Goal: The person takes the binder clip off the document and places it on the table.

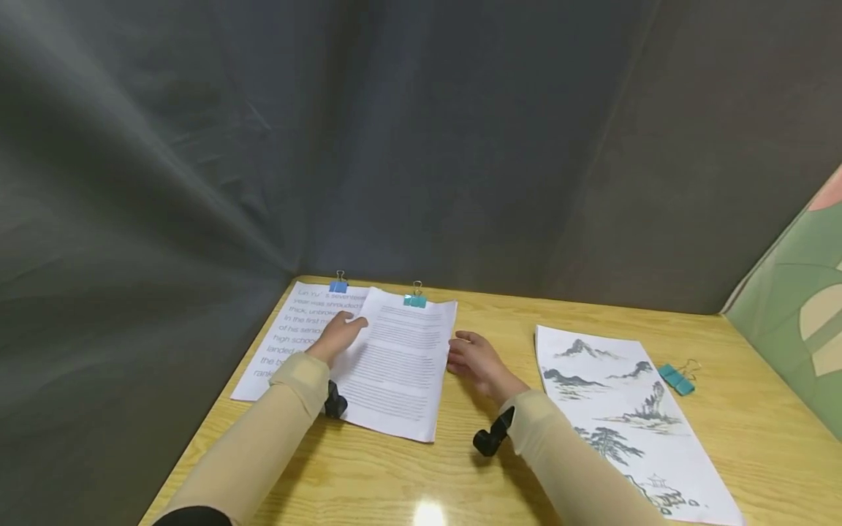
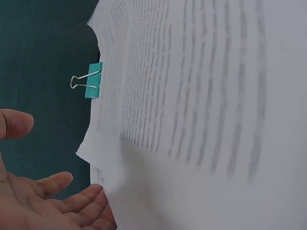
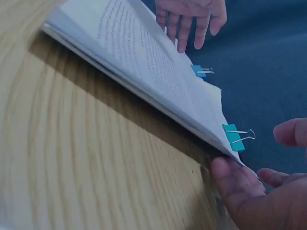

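A stack of printed sheets [image 1: 395, 358] with a teal binder clip [image 1: 415, 300] on its top edge lies partly over a second stack with large print [image 1: 272, 351]. That one carries a blue binder clip [image 1: 338, 286]. My left hand [image 1: 338, 337] is at the left edge of the upper stack, fingers loosely extended. At its right edge, my right hand [image 1: 476, 361] has its fingertips against the side, thumb raised apart. In the right wrist view the right fingers [image 3: 232, 179] are right at the stack's edge near the teal clip [image 3: 233, 137].
On the right lies a stack of sheets with a landscape ink painting [image 1: 618, 409]. Another teal binder clip [image 1: 677, 379] rests on the wooden table [image 1: 395, 475] beside it. A dark curtain [image 1: 460, 146] hangs behind the table, and a patterned green panel [image 1: 802, 314] stands at right.
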Demonstrator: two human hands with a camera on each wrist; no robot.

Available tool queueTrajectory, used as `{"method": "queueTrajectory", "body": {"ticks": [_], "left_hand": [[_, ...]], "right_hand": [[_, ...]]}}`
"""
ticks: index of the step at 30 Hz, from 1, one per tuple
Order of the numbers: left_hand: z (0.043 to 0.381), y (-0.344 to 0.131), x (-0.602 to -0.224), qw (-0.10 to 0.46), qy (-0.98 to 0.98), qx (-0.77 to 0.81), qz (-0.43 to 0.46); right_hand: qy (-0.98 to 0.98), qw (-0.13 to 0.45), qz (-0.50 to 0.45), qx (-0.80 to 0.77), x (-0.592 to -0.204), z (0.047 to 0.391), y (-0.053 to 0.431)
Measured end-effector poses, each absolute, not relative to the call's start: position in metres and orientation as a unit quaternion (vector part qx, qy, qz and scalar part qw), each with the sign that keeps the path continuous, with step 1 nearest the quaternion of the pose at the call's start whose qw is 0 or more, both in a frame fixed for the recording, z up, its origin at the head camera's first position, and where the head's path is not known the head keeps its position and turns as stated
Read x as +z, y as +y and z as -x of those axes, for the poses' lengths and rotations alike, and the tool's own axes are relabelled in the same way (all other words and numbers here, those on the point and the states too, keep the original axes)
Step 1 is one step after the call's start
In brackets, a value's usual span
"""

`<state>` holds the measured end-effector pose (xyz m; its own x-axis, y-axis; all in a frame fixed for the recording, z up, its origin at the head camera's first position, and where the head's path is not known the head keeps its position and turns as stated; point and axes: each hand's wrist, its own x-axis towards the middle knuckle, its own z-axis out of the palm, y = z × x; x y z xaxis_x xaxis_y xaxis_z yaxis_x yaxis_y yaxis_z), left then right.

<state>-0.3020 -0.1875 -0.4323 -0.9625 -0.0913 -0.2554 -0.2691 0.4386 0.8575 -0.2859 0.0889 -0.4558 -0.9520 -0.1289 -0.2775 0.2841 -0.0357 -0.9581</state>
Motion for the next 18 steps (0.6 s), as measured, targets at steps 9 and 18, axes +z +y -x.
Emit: {"method": "queueTrajectory", "body": {"ticks": [9,18], "left_hand": [[0.296,-0.171,-0.425,0.130,0.808,0.560,0.125],[0.293,-0.164,-0.426,0.162,0.817,0.545,0.093]], "right_hand": [[0.750,0.111,-0.034,-0.651,-0.460,0.288,0.113],[0.785,0.083,-0.036,-0.613,-0.460,0.286,0.125]]}}
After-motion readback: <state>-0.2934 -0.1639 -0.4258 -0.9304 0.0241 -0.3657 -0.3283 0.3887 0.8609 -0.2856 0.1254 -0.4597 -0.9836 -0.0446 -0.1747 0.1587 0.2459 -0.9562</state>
